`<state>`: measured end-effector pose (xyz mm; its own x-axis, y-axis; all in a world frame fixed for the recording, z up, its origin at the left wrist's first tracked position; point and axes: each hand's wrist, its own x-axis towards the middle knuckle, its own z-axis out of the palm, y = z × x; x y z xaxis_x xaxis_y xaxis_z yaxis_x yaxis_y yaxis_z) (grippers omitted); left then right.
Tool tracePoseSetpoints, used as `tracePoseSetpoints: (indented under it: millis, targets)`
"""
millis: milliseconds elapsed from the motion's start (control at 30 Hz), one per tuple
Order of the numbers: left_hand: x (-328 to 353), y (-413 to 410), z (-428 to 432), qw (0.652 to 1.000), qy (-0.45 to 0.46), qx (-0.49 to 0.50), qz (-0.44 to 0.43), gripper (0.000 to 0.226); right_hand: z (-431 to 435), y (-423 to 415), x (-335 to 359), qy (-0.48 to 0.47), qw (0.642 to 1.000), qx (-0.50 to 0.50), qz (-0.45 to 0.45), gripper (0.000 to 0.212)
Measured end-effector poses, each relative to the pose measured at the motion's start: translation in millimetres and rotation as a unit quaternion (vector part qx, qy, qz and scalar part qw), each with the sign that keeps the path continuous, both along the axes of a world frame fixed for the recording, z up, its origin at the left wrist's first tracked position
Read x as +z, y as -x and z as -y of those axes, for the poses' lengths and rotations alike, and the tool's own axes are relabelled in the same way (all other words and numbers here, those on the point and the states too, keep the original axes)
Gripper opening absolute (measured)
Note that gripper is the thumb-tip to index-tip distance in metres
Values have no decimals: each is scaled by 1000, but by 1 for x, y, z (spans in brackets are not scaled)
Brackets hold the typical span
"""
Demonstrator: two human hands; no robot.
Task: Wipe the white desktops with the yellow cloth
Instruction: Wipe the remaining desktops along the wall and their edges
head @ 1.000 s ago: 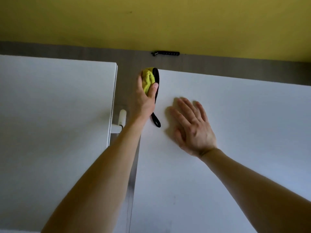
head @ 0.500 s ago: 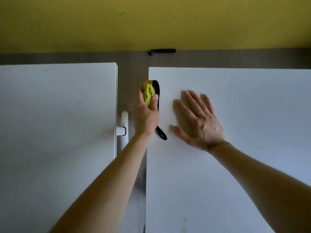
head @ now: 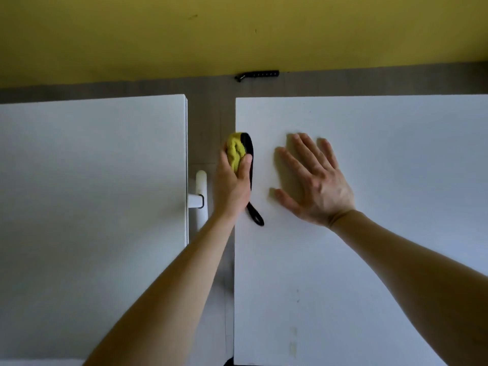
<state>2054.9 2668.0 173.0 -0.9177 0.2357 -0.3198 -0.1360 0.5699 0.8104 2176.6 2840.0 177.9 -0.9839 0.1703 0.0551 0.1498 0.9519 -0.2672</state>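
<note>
Wiping is judged to be under way along one edge only. The bunched yellow microfibre cloth (head: 235, 151), black-backed, is gripped by the left hand (head: 231, 188), fingers and thumb curled round it, and is held against the nine o'clock edge of the right-hand flat white desktop (head: 383, 260). A black loop strap (head: 255, 216) trails out from under that hand at five o'clock. The right hand (head: 317, 186) is laid flat on the same desktop at three o'clock of the cloth, fingers straight and spread, nothing held.

Faint marks are seen toward six o'clock on this desktop, so most of it is judged left to do. Whether the left-hand flat white desktop (head: 92, 207) has been wiped cannot be told.

Counted: two desktops, one cloth, two hands, one white lever handle (head: 201, 180) in the gap between the desktops, and one black ridged strip (head: 257, 74) at twelve o'clock by the yellow wall (head: 237, 35).
</note>
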Motion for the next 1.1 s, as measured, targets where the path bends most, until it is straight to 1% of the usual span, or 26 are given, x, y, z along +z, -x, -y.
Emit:
tracePoseSetpoints:
  millis: [100,167,200,267,300,367,400,467,567,633,667,733,800,867,933,967,1100]
  targets:
    - [8,63,-51,1000,5,-12,4,57,-2,-1,-2,-4,1000,-3,-4,90]
    - [6,68,-55,999,33,-8,-9,56,-2,0,-3,-9,1000,-1,0,91]
    - [4,52,-41,999,46,-3,-16,54,-2,0,-1,-9,1000,1,6,91]
    - [-2,-2,1,999,29,4,-28,49,1,0,2,-11,1000,4,15,92]
    - [-1,-37,25,1000,21,-5,-14,49,2,-1,3,-12,1000,4,20,92]
    - [1,-93,66,999,3,-25,20,61,1,-1,4,-12,999,9,29,92]
    - [3,-103,77,999,2,-33,30,65,1,-2,4,-14,999,14,31,91]
    - [4,-82,66,998,8,-35,51,65,2,-1,4,-25,999,16,38,90]
    - [-3,-2,4,999,38,-19,30,53,2,0,5,-35,998,14,57,88]
    - [-4,33,-25,999,50,-20,7,59,9,-1,7,-36,997,-6,67,82]
    - [-4,30,-22,998,69,-14,-1,63,16,-6,10,-24,997,-13,72,79]
    - [-7,-12,13,997,69,-18,1,71,39,-28,13,14,997,-34,61,75]
    - [0,-81,61,999,44,-12,26,71,59,-56,12,34,998,-31,42,77]
    - [10,-146,101,998,40,-28,34,67,64,-70,6,28,999,-12,31,79]
    - [17,-165,117,997,44,-27,54,69,63,-68,3,21,999,-9,25,80]
    - [16,-156,112,996,60,-28,67,68,61,-66,3,19,1000,-10,22,80]
    - [-1,-74,52,997,67,-1,33,72,59,-66,0,12,1000,-4,25,79]
